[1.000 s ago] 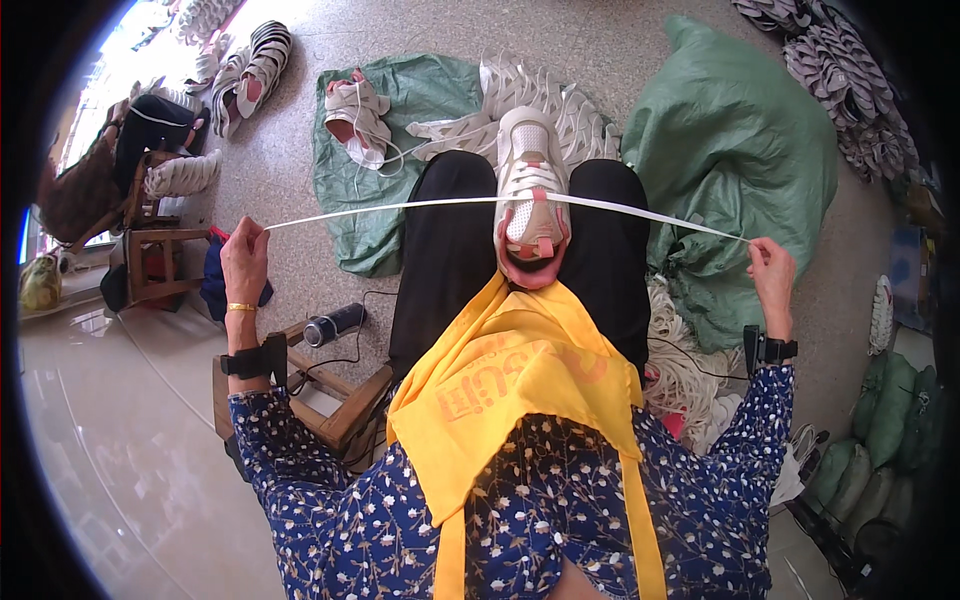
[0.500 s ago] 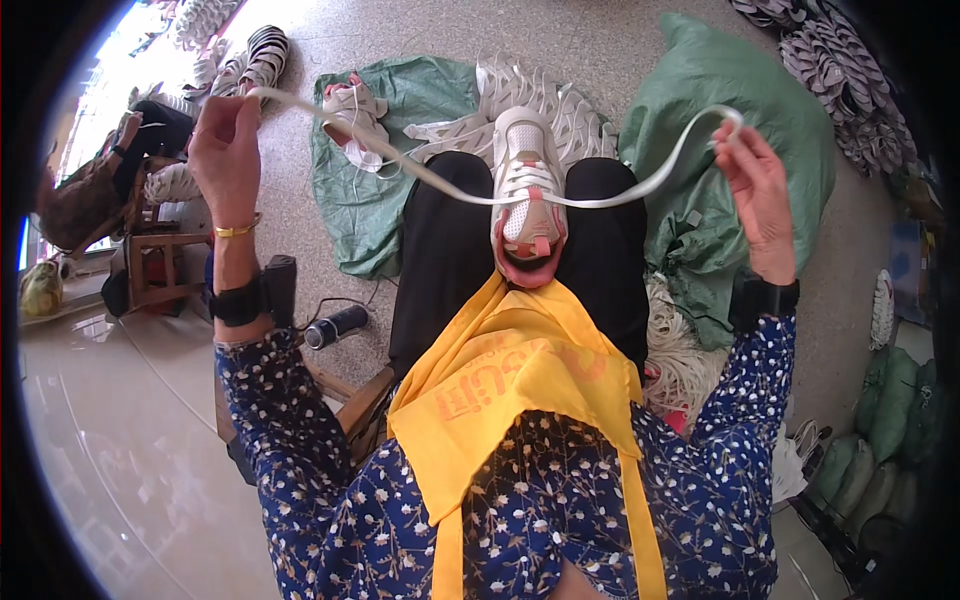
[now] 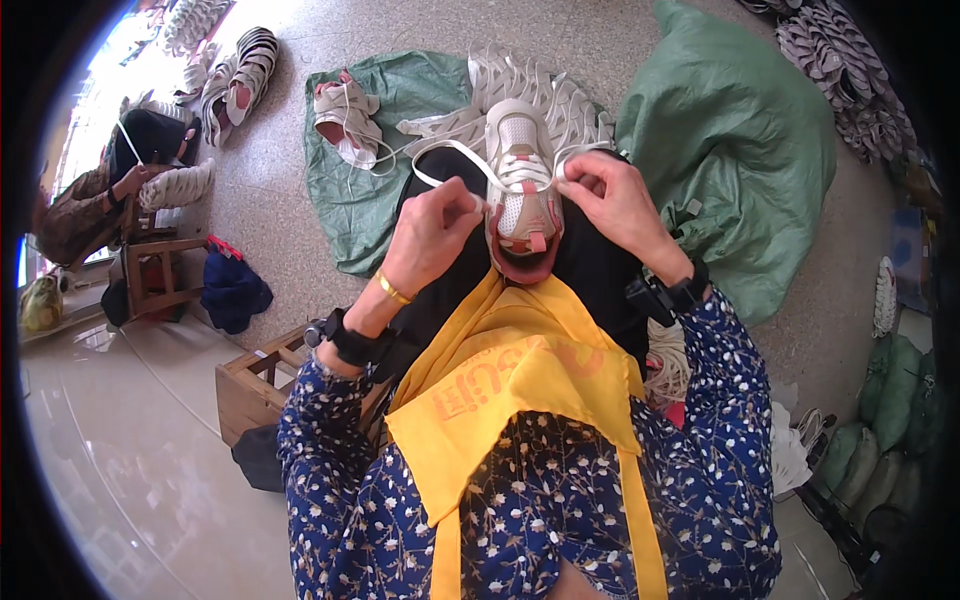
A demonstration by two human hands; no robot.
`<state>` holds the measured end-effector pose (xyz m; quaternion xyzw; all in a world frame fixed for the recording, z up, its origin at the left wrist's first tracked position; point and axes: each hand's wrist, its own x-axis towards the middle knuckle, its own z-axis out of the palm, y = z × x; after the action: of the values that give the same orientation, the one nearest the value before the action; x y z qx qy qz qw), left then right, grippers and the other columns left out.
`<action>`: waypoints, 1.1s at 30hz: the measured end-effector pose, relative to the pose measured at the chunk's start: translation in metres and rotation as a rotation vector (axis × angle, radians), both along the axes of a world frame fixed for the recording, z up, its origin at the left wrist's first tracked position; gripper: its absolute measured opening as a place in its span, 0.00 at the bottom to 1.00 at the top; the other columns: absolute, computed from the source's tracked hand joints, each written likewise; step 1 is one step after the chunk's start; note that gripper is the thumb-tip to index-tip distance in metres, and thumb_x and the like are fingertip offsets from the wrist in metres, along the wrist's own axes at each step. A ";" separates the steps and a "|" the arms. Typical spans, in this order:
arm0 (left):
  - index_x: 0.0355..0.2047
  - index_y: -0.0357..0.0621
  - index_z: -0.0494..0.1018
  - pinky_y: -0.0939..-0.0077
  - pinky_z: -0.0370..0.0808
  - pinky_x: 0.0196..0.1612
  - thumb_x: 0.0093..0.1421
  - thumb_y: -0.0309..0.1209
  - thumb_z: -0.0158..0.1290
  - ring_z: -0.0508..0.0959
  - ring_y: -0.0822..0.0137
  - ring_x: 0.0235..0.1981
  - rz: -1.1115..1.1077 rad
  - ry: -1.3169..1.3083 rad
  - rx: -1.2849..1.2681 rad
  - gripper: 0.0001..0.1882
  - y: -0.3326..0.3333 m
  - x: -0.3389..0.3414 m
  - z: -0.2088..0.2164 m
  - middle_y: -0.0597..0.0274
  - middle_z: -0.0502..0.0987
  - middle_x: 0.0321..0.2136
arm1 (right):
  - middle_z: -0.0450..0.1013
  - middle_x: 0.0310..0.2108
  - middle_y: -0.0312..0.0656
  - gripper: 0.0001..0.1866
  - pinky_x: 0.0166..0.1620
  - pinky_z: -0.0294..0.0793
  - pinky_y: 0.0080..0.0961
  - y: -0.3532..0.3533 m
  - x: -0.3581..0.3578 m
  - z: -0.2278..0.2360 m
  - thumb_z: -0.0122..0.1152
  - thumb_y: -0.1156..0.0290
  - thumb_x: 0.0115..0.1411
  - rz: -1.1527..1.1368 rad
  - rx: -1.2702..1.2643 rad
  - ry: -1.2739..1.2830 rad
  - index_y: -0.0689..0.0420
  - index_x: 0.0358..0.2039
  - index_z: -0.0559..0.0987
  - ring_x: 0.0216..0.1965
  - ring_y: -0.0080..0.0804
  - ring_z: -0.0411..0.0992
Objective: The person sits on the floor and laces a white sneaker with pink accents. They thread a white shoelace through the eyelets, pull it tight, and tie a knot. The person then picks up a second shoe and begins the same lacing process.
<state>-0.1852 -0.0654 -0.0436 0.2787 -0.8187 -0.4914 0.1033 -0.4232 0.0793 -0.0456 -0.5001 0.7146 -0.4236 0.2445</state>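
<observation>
A beige and white shoe upper (image 3: 527, 222) with pink trim lies between my knees, its pink-lined opening toward me. A flat white shoelace (image 3: 447, 146) runs through its eyelets and loops out on both sides. My left hand (image 3: 432, 238) is closed in a pinch on one end of the lace, close to the left side of the upper. With thumb and fingers pressed together, my right hand (image 3: 617, 200) grips the other end beside the eyelets on the right. The very tips of the lace are hidden by my fingers.
Another shoe upper (image 3: 345, 118) lies on a green sheet (image 3: 340, 220); laced uppers (image 3: 540, 85) are piled beyond my knees. A bulging green sack (image 3: 740, 170) stands at right, with a bundle of laces (image 3: 668, 365) nearby. Another person (image 3: 85, 215) sits at far left.
Both hands have come inward and down from wide apart to the sides of the upper. The lace, stretched across before, now hangs in loops. At far left the other person's arm has moved.
</observation>
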 end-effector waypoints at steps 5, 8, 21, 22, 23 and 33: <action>0.32 0.35 0.70 0.79 0.79 0.39 0.64 0.18 0.56 0.80 0.76 0.34 0.067 0.063 0.087 0.05 0.000 -0.011 -0.005 0.58 0.84 0.37 | 0.82 0.32 0.38 0.04 0.36 0.80 0.20 0.002 0.005 -0.007 0.68 0.78 0.60 -0.095 -0.025 -0.456 0.64 0.35 0.82 0.30 0.20 0.79; 0.32 0.36 0.70 0.80 0.78 0.41 0.65 0.19 0.55 0.78 0.76 0.33 0.075 0.091 0.165 0.05 -0.002 -0.010 -0.014 0.59 0.83 0.37 | 0.82 0.33 0.36 0.03 0.39 0.81 0.18 0.007 0.005 -0.010 0.67 0.80 0.60 -0.080 -0.001 -0.409 0.64 0.36 0.82 0.33 0.19 0.80; 0.34 0.34 0.71 0.79 0.79 0.47 0.69 0.19 0.53 0.79 0.75 0.40 0.084 0.202 0.313 0.04 -0.001 -0.006 -0.022 0.58 0.79 0.42 | 0.82 0.31 0.35 0.04 0.40 0.80 0.18 0.007 0.011 -0.017 0.68 0.83 0.59 -0.176 -0.117 -0.403 0.64 0.35 0.81 0.35 0.16 0.79; 0.34 0.35 0.71 0.79 0.79 0.47 0.68 0.19 0.53 0.79 0.75 0.40 0.087 0.201 0.308 0.04 -0.001 -0.006 -0.023 0.58 0.79 0.42 | 0.82 0.31 0.35 0.04 0.40 0.80 0.18 0.007 0.012 -0.017 0.67 0.83 0.59 -0.175 -0.122 -0.379 0.64 0.35 0.81 0.35 0.16 0.79; 0.34 0.35 0.71 0.79 0.79 0.47 0.68 0.19 0.53 0.79 0.75 0.40 0.091 0.199 0.303 0.04 -0.002 -0.006 -0.024 0.58 0.79 0.42 | 0.82 0.31 0.35 0.04 0.40 0.80 0.18 0.007 0.012 -0.018 0.67 0.83 0.59 -0.173 -0.127 -0.355 0.64 0.35 0.81 0.35 0.16 0.79; 0.33 0.35 0.71 0.79 0.79 0.46 0.67 0.19 0.54 0.79 0.75 0.39 0.113 0.228 0.301 0.04 0.000 -0.006 -0.025 0.58 0.79 0.41 | 0.80 0.26 0.37 0.07 0.35 0.80 0.21 0.004 0.009 -0.018 0.69 0.80 0.57 -0.121 -0.070 -0.259 0.64 0.30 0.77 0.30 0.19 0.81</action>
<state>-0.1908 -0.0654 -0.0688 0.2787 -0.7021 -0.6301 0.1801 -0.4143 0.0834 -0.0638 -0.4053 0.6909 -0.5232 0.2910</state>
